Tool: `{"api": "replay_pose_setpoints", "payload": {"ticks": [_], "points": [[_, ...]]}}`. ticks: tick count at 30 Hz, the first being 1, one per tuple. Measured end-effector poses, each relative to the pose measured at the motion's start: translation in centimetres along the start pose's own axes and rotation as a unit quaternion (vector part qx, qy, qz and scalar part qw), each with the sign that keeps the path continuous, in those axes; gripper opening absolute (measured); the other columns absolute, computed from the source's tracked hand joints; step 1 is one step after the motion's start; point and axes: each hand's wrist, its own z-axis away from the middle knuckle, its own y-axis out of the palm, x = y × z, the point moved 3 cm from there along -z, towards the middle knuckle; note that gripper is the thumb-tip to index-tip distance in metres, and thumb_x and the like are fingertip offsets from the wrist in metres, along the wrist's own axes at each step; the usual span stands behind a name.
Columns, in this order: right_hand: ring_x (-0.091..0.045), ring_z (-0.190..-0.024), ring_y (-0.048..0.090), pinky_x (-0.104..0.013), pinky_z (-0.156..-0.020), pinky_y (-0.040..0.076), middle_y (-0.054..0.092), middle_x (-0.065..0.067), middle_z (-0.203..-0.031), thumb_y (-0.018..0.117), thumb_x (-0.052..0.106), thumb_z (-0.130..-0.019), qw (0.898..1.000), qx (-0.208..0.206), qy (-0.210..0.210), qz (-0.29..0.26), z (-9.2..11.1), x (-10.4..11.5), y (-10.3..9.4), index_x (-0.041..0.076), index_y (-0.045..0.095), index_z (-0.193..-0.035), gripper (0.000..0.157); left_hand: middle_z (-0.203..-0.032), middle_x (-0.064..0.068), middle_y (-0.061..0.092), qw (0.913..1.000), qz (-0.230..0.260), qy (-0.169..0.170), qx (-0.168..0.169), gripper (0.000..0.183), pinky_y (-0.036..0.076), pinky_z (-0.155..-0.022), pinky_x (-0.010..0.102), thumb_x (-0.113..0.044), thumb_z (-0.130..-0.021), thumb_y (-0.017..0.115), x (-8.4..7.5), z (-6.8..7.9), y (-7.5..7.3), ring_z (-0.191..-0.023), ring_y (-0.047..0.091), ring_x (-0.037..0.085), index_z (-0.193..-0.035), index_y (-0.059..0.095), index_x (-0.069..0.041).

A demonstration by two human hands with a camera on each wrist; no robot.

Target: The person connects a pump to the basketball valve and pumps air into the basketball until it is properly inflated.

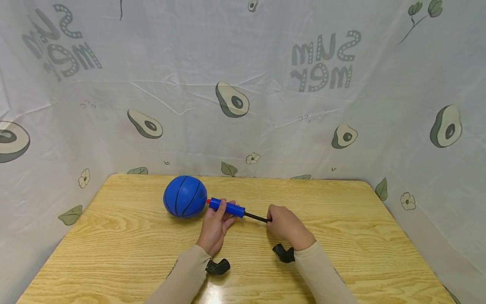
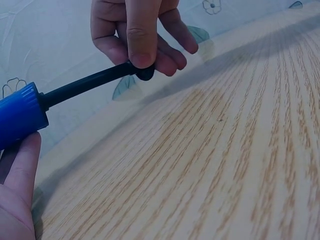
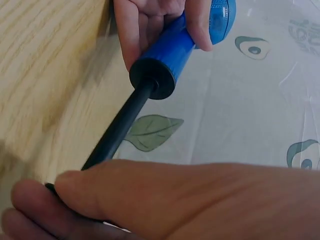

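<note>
A blue ball with black seams sits on the table's left half. Its right side meets the red tip of a small hand pump. My left hand grips the pump's blue barrel, thumb across the top and fingers beneath. From the barrel a black rod extends out to the right. My right hand pinches the black handle at the rod's end between thumb and fingers. In the right wrist view that hand covers most of the handle.
The light wood table lies under both hands. A pale curtain printed with avocados and leaves closes off the back and both sides. Black wrist-worn devices show at both cuffs, just above the tabletop.
</note>
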Motion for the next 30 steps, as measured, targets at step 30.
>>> {"api": "replay_pose_setpoints", "payload": {"ticks": [30], "points": [[-0.011, -0.062, 0.050, -0.028, -0.056, 0.043, 0.063, 0.001, -0.078, 0.070, 0.007, -0.098, 0.990, -0.083, -0.111, 0.001, -0.4, 2.5, 1.1, 0.009, 0.062, -0.097, 0.009, -0.142, 0.020, 0.055, 0.9998, -0.011, -0.012, 0.010, 0.055, 0.053, -0.104, 0.037, -0.034, -0.111, 0.046, 0.0, 0.1, 0.1, -0.120, 0.066, 0.017, -0.148, 0.028, 0.003]]}}
